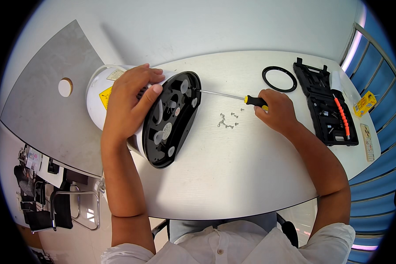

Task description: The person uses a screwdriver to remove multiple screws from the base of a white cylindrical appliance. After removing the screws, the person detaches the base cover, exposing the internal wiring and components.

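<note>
A white rounded appliance [96, 97] lies on its side at the left of the white table, its black base plate [183, 124] facing right. My left hand [134, 97] rests over its body near the base, fingers spread and the thumb at the rim. In my right hand [275, 110] is a screwdriver [224, 94] with a black and yellow handle, held about level. Its tip meets the base's upper part; the screw there is too small to make out. Several small screws [228, 121] lie loose on the table below the shaft.
At the far right are a black ring [279, 79], an open black tool case [332, 119] with an orange flexible shaft [341, 116], a yellow box [364, 104] and a power strip [367, 141]. A grey tabletop [44, 88] adjoins at left. Metal railings [378, 88] stand beyond the right edge.
</note>
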A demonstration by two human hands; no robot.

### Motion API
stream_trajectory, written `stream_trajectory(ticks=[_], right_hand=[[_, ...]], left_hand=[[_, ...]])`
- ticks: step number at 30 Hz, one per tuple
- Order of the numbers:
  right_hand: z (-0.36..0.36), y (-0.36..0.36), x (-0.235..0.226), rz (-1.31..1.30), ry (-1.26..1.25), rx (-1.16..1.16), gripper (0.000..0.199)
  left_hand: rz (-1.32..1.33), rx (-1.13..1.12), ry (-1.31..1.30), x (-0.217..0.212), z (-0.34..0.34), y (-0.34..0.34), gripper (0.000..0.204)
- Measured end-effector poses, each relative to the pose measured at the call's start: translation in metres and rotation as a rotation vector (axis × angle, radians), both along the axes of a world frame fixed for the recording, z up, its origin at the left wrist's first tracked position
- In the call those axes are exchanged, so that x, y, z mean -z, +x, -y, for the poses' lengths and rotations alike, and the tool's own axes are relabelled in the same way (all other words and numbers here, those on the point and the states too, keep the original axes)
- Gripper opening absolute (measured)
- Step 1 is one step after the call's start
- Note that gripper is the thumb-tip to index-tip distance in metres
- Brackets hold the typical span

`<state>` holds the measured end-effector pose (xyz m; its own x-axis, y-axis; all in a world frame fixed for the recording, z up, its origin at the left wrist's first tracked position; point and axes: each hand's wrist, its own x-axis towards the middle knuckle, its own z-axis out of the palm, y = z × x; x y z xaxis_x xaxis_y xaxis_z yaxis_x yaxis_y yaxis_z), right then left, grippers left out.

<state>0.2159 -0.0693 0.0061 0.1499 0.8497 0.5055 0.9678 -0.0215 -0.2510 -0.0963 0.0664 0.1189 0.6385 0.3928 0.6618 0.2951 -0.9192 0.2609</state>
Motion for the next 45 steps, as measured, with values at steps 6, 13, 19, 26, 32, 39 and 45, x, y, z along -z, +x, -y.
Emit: stream_trajectory(ticks=[6, 13, 19, 26, 32, 39, 45], right_hand=[[-0.0009, 0.0005, 0.0009, 0.023, 0.013, 0.0, 0.021], [-0.0011, -0.0004, -0.0009, 0.015, -0.002, 0.022, 0.021], [-0.0009, -0.0001, 0.0001, 0.021, 0.003, 0.019, 0.02], [-0.0007, -0.0011, 0.0001, 0.023, -0.018, 0.035, 0.02], [-0.0014, -0.0006, 0.001, 0.024, -0.005, 0.023, 0.02], [-0.0005, -0.0026, -0.0015, -0.009, -0.026, 0.021, 0.02], [0.0001, -0.0024, 0.0004, -0.044, -0.022, -0.001, 0.022]], left_hand=[[0.012, -0.002, -0.021, 0.0014, -0.0002, -0.0005, 0.027], [0.014, 0.008, -0.016, 0.0008, -0.0009, -0.0002, 0.026], [0.01, -0.001, -0.012, 0.0002, 0.0003, 0.0001, 0.027], [0.0, -0.017, -0.013, 0.0008, 0.0002, -0.0011, 0.028], [-0.008, -0.028, -0.016, 0.0003, 0.0012, -0.0008, 0.029], [0.018, -0.017, -0.02, 0.0008, 0.0015, -0.0004, 0.028], [0.012, -0.011, -0.022, -0.0008, 0.0031, 0.0004, 0.028]])
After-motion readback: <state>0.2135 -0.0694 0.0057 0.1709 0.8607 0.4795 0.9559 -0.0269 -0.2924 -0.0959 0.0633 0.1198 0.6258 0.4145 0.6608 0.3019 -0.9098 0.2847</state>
